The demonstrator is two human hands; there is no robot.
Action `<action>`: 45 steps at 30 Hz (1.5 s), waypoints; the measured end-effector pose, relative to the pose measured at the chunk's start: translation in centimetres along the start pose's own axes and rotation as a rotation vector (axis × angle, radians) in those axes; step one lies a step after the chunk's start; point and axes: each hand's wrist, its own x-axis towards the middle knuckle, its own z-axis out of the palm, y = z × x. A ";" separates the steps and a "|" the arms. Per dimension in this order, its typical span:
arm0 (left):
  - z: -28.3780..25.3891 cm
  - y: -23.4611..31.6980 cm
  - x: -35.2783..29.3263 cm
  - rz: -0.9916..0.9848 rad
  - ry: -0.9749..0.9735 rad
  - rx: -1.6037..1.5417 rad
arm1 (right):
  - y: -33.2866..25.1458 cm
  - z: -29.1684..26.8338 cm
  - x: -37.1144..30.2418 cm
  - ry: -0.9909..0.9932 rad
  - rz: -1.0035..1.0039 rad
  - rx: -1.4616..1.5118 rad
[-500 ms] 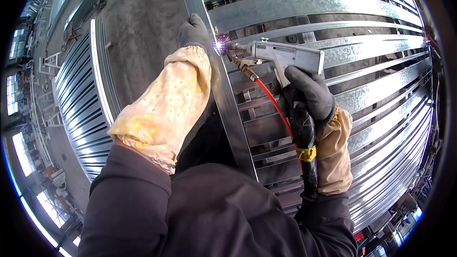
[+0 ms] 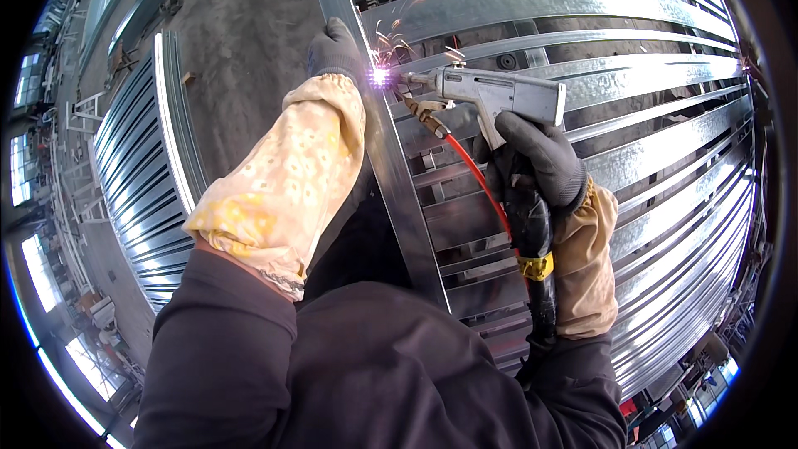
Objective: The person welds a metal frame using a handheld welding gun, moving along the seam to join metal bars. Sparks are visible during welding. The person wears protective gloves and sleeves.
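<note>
My right hand (image 2: 536,162), in a dark grey glove, is wrapped round the grip of a grey, pistol-shaped welding gun (image 2: 507,93). At the gun's nozzle a bright violet arc (image 2: 380,76) burns on the edge of a galvanized metal rail (image 2: 399,187), with orange sparks (image 2: 391,40) curling upward. A red hose (image 2: 478,170) runs from a brass fitting (image 2: 428,119) below the nozzle to a thick black cable (image 2: 532,224) under my right hand. My left hand (image 2: 335,51), also gloved, grips the rail just left of the arc; its fingertips are partly hidden.
Many parallel metal slats (image 2: 549,8) join the rail and stretch away to the right, with gaps between them. A second slatted panel (image 2: 141,175) lies to the left. Grey concrete floor (image 2: 249,8) shows between the panels.
Sparks now fly higher above the arc. My left hand, the rail and the arc appear slightly further left and up in the picture. Both hands keep their hold.
</note>
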 end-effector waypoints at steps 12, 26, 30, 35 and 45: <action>0.5 -0.3 0.2 -0.008 0.016 0.008 | 0.6 0.1 -0.4 0.023 0.001 0.022; 0.7 -0.1 0.1 -0.013 -0.013 0.020 | 0.8 -0.9 -1.2 0.017 0.093 -0.058; 0.7 -0.2 0.1 -0.014 0.008 0.041 | 1.2 -0.7 -2.6 0.050 0.048 -0.006; 0.9 -0.3 0.2 -0.006 0.018 0.041 | 1.8 -0.6 -3.1 0.036 0.024 0.032; 1.0 -0.4 0.2 -0.004 0.005 0.013 | 2.1 -1.0 -3.1 0.016 0.056 0.014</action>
